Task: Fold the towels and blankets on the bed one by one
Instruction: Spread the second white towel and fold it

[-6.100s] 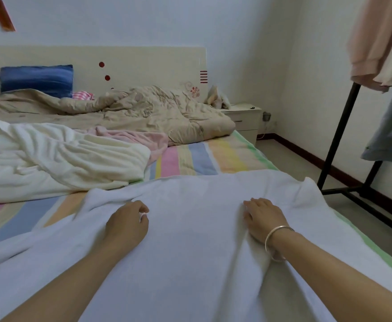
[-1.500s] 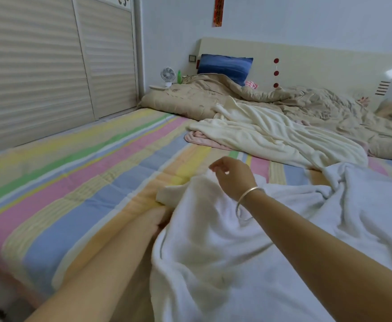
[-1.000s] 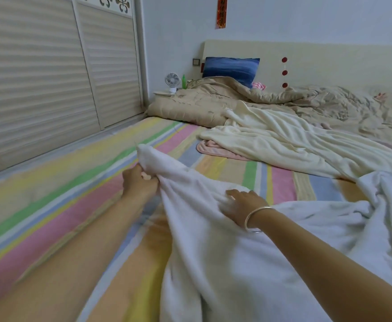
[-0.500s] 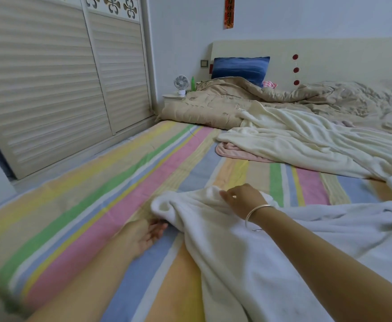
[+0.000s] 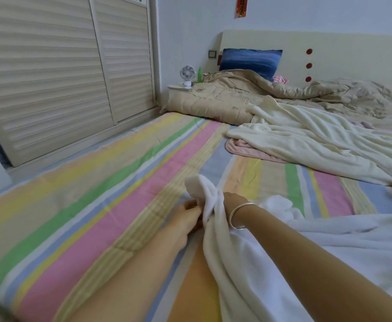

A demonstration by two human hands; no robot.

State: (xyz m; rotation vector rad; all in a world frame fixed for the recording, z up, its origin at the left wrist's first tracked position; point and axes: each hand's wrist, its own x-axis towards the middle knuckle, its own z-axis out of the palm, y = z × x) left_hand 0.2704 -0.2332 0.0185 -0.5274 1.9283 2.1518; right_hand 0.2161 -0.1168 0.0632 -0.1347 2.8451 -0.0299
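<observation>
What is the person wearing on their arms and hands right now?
The left arm and right arm show no sleeves anywhere in the frame. The left hand and right hand wear no gloves. The only thing worn is a plain, thin silver bangle round the right wrist.

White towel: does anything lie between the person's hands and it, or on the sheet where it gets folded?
Nothing visible does. The left hand and right hand both hold the towel at its bunched corner. The sheet beside it shows nothing lying on it; the cream blanket lies farther back.
</observation>
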